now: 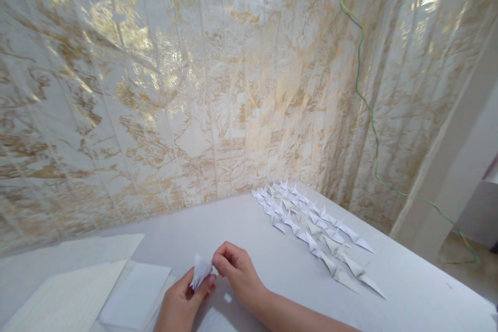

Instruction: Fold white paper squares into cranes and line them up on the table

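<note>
A small folded piece of white paper (201,271) stands upright between the thumb and fingers of my left hand (181,301), near the table's front. My right hand (239,275) is closed, its thumb and forefinger pinched at the right edge of that paper. The fingertips partly hide the point they grip. On the table below my hands lie a tiny white scrap (227,298) and a pale sheet (216,320), cut off by the bottom of the view. To the right, folded white paper cranes (311,225) stand in several close rows.
A stack of small white sheets (134,295) lies left of my hands, beside larger cream sheets (66,298). The white table (412,275) meets a gold-patterned curtain (194,88) behind. A green cord (375,140) hangs down the curtain at the right.
</note>
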Action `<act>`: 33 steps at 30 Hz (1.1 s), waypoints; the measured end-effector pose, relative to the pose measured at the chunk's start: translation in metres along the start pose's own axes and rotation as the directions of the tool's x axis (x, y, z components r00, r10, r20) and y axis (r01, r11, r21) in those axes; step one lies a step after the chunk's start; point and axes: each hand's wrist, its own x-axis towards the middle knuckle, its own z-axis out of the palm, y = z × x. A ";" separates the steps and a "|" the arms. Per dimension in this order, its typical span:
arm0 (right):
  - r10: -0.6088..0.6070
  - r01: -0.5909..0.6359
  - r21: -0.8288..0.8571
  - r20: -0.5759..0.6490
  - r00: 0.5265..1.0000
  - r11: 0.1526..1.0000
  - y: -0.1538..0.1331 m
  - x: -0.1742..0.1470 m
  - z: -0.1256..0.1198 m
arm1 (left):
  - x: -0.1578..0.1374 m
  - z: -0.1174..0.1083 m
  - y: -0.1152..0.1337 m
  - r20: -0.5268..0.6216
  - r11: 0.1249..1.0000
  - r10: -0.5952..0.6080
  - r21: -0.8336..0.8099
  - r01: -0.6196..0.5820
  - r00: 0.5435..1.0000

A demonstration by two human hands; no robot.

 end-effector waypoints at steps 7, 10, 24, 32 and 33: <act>-0.145 0.144 -0.134 0.002 0.989 0.980 -0.005 -0.002 -0.003 | 0.001 0.000 0.004 0.044 0.999 0.003 -0.042 -0.001 0.999; -0.295 0.298 -0.221 0.048 0.954 0.929 -0.013 -0.004 -0.003 | 0.001 0.000 0.006 0.049 0.998 -0.025 -0.054 0.028 0.998; -0.456 0.538 -0.490 0.287 0.842 0.686 -0.016 -0.006 -0.001 | 0.000 0.001 0.018 0.046 0.994 -0.074 -0.080 0.078 0.996; -0.364 0.431 -0.457 0.231 0.902 0.778 -0.013 -0.006 -0.004 | 0.001 0.004 0.018 0.085 0.995 -0.093 -0.030 0.096 0.992; -0.360 0.434 -0.448 0.245 0.900 0.781 -0.013 -0.005 -0.005 | 0.001 0.003 0.018 0.102 0.996 -0.087 -0.025 0.090 0.991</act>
